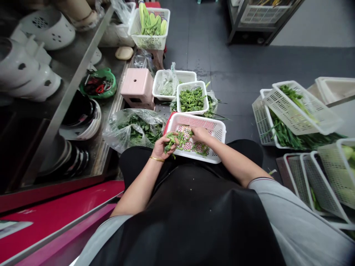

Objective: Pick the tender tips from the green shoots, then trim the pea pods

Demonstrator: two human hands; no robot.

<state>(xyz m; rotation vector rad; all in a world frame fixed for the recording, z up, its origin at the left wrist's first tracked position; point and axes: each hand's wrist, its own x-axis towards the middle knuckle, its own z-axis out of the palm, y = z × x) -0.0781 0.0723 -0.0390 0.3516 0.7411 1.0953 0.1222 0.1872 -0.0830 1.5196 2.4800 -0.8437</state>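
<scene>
My left hand (163, 145) is closed around a bunch of green leafy stems (170, 142) at the left side of a white plastic basket (223, 137). Inside that basket, my right hand (200, 134) has its fingers pinched together near loose green pieces (202, 149); a small bit of green shows at the fingertips, too small to name. The basket sits between my knees, with scattered greens on its perforated bottom. Just beyond it stands a smaller white basket (206, 104) filled with green vegetable pieces (191, 99).
Left of the basket lies a clear plastic bag (113, 129) of leafy greens. Behind it are a pink stool (136, 82) and another white basket (191, 76). Shelves with pots (47, 29) line the left. Stacked vegetable baskets (299, 111) stand at the right.
</scene>
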